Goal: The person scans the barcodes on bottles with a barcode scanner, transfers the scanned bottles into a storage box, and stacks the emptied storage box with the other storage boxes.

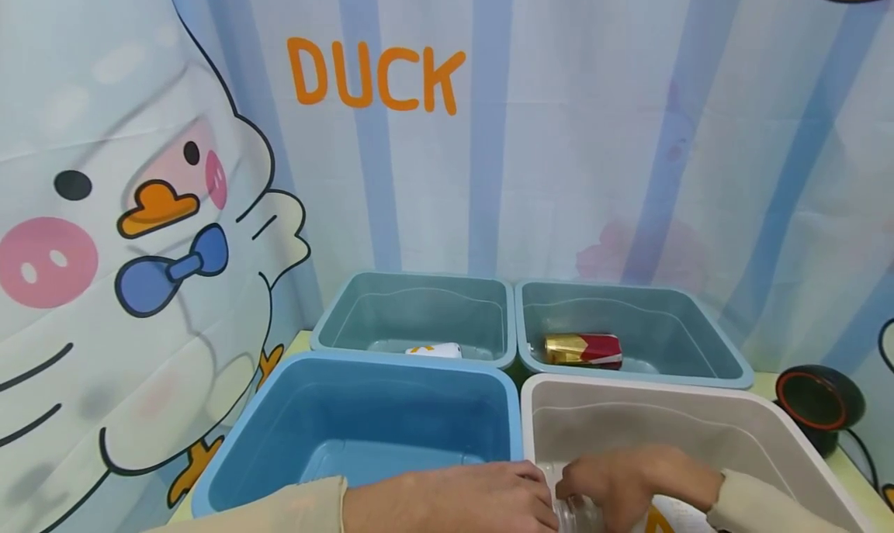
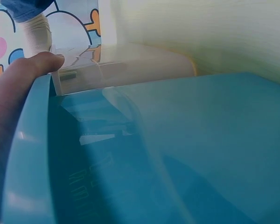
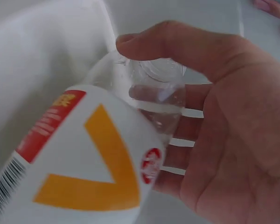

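Note:
My right hand (image 1: 621, 482) grips a clear plastic bottle (image 3: 88, 172) inside the pale grey bin (image 1: 698, 397). The bottle has a white label with a large orange V shape and a red patch. In the right wrist view my thumb lies across its clear shoulder, and my fingers reach round the far side. My left hand (image 1: 482, 498) rests over the border between the blue bin (image 1: 391, 360) and the grey bin. Its thumb (image 2: 44, 63) lies at the blue rim in the left wrist view, and two fingertips (image 3: 263, 5) show in the right wrist view.
Two teal bins stand behind. The back left bin (image 1: 426, 277) holds a white item (image 1: 438, 351) with an orange mark; the back right bin (image 1: 628, 288) holds a red and gold can (image 1: 583, 351). A black round device (image 1: 820, 401) with a cable stands at right. A printed duck curtain (image 1: 580, 129) hangs behind.

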Available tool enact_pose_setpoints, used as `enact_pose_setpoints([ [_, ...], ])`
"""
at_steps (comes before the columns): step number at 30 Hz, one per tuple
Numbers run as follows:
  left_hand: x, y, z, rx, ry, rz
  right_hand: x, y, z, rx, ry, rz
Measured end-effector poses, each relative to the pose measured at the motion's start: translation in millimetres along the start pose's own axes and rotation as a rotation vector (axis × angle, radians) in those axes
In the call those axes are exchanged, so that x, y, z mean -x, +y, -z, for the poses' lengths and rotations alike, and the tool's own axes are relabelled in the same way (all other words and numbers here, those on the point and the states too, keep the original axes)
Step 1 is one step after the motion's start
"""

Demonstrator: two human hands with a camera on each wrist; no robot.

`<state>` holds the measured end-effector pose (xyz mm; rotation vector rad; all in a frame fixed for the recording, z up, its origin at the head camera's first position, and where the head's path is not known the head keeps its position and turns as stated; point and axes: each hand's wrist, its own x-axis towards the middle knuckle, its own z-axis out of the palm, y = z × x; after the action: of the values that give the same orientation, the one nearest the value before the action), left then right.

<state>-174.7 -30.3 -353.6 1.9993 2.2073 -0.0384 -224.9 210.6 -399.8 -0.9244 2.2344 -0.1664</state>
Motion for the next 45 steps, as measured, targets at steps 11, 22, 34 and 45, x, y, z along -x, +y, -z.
enact_pose_setpoints([
  [11, 1.1, -1.6, 1.0, 0.021, -0.013, -0.023, 23, -2, 28.0, -0.064, 0.159, 0.125],
  [22, 0.0, -3.4, 3.1, -0.003, -0.036, -0.043, 62, -4, 68.5, -0.154, 0.395, 0.243],
  [34, -2.0, -5.1, 0.0, 0.026, -0.020, -0.018, 101, 0, 93.1, -0.071, 0.764, 0.331],
  [45, -3.2, -6.5, -1.6, 0.033, -0.008, -0.004, 133, 16, 97.6, -0.079, 1.051, 0.184],
])
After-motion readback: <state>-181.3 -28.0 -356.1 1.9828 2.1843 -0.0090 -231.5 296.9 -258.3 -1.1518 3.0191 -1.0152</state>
